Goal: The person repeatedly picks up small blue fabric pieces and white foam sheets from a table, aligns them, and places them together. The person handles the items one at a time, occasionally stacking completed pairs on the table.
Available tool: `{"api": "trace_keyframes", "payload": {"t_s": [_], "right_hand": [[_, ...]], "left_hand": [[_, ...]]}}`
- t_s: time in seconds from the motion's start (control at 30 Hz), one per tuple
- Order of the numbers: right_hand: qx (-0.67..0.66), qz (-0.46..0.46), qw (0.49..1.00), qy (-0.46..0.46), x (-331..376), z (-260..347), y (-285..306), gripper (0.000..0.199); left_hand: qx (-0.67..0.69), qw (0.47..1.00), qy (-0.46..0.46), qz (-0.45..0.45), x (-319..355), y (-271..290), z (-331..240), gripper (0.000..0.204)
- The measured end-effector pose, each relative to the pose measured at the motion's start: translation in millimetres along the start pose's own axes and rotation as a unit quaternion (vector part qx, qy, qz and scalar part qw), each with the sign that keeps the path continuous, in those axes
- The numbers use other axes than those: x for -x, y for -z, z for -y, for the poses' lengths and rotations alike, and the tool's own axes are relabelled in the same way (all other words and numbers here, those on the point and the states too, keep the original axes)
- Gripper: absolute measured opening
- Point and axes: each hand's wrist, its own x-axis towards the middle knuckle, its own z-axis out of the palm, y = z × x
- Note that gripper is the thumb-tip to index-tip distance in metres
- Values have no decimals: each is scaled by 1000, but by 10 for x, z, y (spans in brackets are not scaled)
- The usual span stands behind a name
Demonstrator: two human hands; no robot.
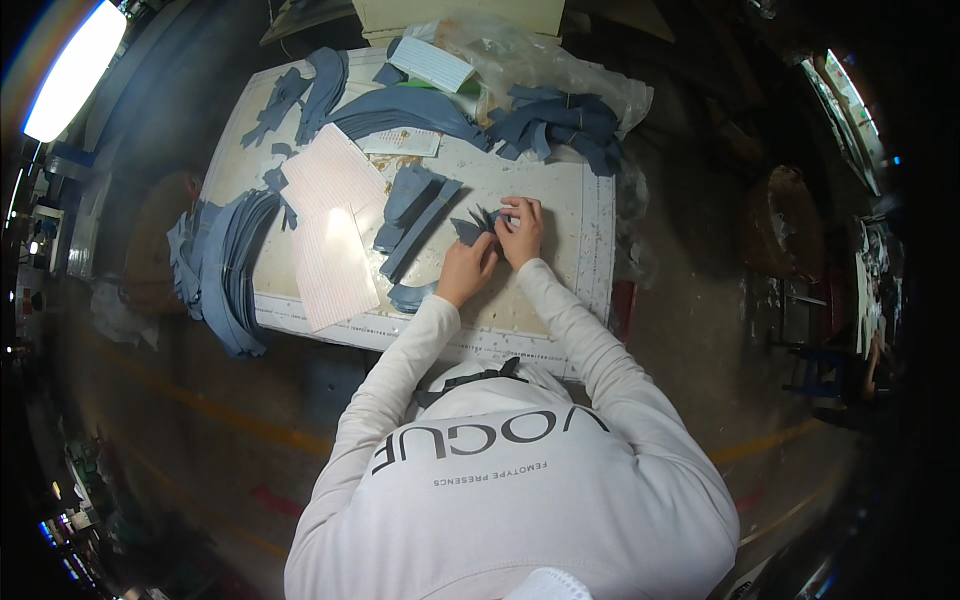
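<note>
My left hand (466, 268) is curled over the near edge of a small blue-grey fabric piece (474, 226), fingers bent down on it, and my right hand (521, 230) pinches the same piece from its right side, fingertips closed on the cloth. The piece has pointed, fanned-out corners and lies on the right half of the white cutting mat (560, 200), just far of both hands. I see my pale sleeves running back toward me from the wrists.

Just left of my left hand lies a short stack of long blue strips (415, 215), slanted, with a curved strip (410, 295) at its near end. Further left are two sheets of pink lined paper (330, 225), one overlapping the other. A thick bundle of curved blue strips (225, 270) hangs over the mat's left edge. At the far side I see a loose heap of blue offcuts (555, 125) on the right, long blue pieces (400, 110) in the middle, and a clear plastic bag (520, 55) behind them.
</note>
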Motion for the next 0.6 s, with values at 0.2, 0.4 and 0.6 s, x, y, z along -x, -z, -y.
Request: {"api": "trace_keyframes", "payload": {"t_s": [0.2,0.4,0.6], "right_hand": [[43,-27,998,32,-31,-10,34,32],[52,-109,993,-17,-96,143,541,25],[79,-99,992,-22,-10,124,878,17]], "left_hand": [[-12,1000,-1,18,5,39,-30,23],[52,998,20,12,8,74,4,38],[31,991,126,44,-8,105,-78,26]]}}
